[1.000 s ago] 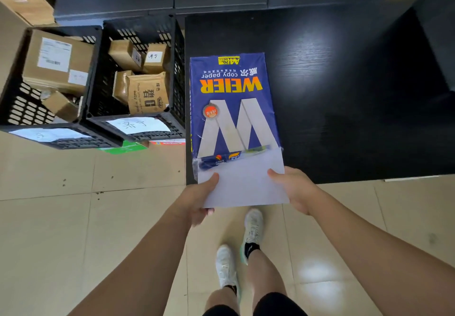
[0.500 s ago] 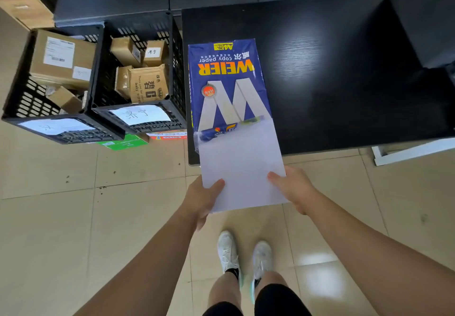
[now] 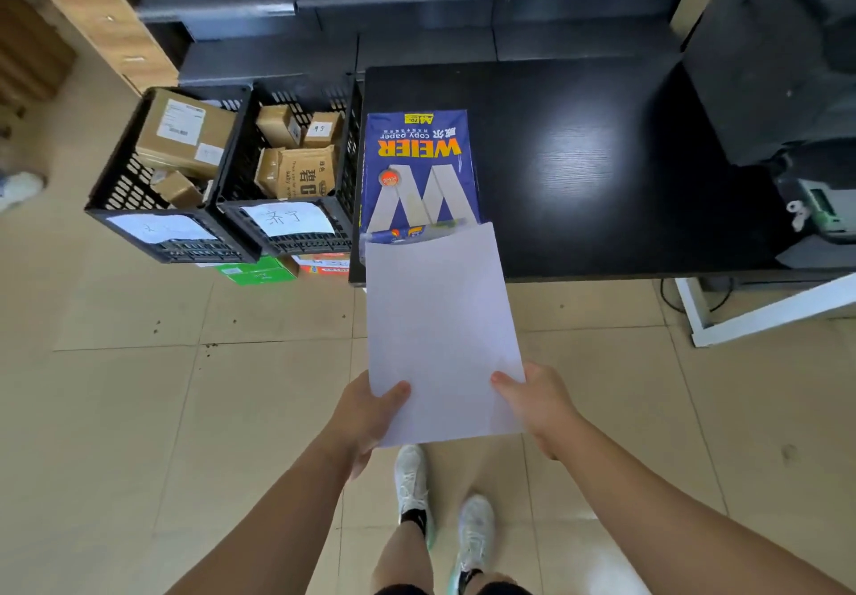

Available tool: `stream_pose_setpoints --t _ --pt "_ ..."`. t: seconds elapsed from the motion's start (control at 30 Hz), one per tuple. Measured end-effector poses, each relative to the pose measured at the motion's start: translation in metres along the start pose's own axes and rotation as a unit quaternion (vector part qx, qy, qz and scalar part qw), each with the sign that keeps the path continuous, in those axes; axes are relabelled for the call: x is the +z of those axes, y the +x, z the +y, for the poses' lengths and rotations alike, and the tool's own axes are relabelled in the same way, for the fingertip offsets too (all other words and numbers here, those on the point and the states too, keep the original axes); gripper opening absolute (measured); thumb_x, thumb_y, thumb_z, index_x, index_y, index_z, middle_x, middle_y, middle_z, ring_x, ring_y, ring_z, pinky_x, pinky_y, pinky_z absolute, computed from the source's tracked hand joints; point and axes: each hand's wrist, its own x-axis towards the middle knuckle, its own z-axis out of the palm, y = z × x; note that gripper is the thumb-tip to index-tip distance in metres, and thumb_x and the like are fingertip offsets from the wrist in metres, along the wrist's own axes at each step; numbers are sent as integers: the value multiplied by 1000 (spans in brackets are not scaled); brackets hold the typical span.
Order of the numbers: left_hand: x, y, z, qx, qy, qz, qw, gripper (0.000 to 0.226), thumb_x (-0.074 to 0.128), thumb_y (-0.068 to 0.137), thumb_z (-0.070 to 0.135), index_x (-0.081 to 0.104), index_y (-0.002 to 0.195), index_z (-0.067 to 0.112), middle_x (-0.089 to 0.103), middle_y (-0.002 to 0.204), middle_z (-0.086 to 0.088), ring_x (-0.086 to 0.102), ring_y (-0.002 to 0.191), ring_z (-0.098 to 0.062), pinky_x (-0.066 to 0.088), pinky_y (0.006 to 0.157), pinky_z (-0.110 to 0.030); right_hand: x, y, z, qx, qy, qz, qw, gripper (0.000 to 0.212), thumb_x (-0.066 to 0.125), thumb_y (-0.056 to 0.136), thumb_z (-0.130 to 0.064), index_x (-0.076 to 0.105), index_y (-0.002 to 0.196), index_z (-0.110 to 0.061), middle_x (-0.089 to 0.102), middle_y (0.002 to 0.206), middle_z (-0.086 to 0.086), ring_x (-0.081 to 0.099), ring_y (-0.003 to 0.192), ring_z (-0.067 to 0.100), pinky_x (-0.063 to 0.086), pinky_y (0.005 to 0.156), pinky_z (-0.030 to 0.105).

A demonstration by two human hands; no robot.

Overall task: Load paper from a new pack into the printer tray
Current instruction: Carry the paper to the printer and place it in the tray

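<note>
While the blue WEIER copy paper pack (image 3: 419, 172) lies flat at the desk's (image 3: 602, 168) near-left corner, its torn end facing the person, a plain white paper stack (image 3: 442, 330) sticks out of it over the floor. Compared with half a second ago, far more white shows. Left hand (image 3: 366, 413) and right hand (image 3: 537, 402) grip the stack's near corners, thumbs on top

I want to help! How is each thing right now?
Paper pack: lying flat on table, near end torn open.
White sheets: almost pulled out of pack.
Left hand: gripping sheets.
Right hand: gripping sheets.
Two crates: holding boxes.
</note>
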Motion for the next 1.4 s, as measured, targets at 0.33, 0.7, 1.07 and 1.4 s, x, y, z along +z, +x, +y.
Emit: stream_pose_setpoints --t 0.33,0.7,1.07,1.4 --pt "64 -38 76 64 95 -58 992 33 69 90 21 65 122 21 77 109 2 73 100 -21 56 93 -46 -75 -70 -19 -56 93 88 990 10 59 94 -23 70 94 -25 74 97 -4 70 87 17 57 75 35" --pt "199 -30 163 147 255 -279 914 19 67 92 17 68 110 26 75 109 5 73 95 -15 58 78 -33 -149 -137 -8 -66 257 338 903 10 59 94 -23 69 95 -23 73 95 -4 70 87 17 58 79 37" --pt "366 -86 113 142 386 -478 776 19 62 95 13 69 103 28 75 101 11 70 94 -8 54 79 -27 -207 -221 87 37 334 551 764 15 61 92 -24 59 77 -21 63 77 -7 58 65 7 42 53 25" --pt "535 -150 55 143 420 -543 713 19 66 92 18 70 109 26 76 108 7 69 105 -15 51 96 -36 -333 -275 169 51 385 605 695 10 60 92 -25 64 90 -17 70 88 -2 64 75 14 48 59 28"
